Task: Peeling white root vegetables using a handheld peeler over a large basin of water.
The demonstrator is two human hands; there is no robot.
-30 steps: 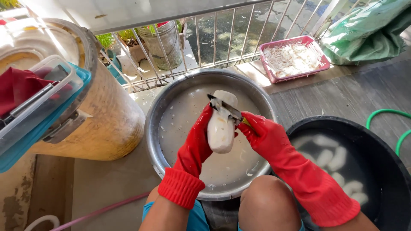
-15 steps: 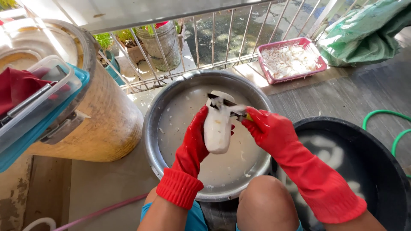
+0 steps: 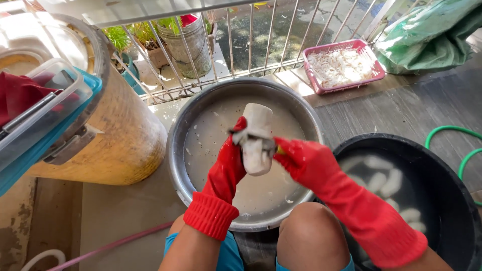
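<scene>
Peeler (image 3: 256, 142) drawn from the far tip to mid-length of the white root (image 3: 256, 138) — left hand (image 3: 228, 165) gripping it, right hand (image 3: 301, 158) clenched on the peeler — where a wet-glove slip could nick the left thumb.

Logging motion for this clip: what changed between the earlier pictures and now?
The right hand drew the peeler from the far end of the white root down toward its middle, closer to the person. The left hand kept its grip on the root, held over the metal basin. The black tub, pink basket and yellow barrel stayed put.
</scene>
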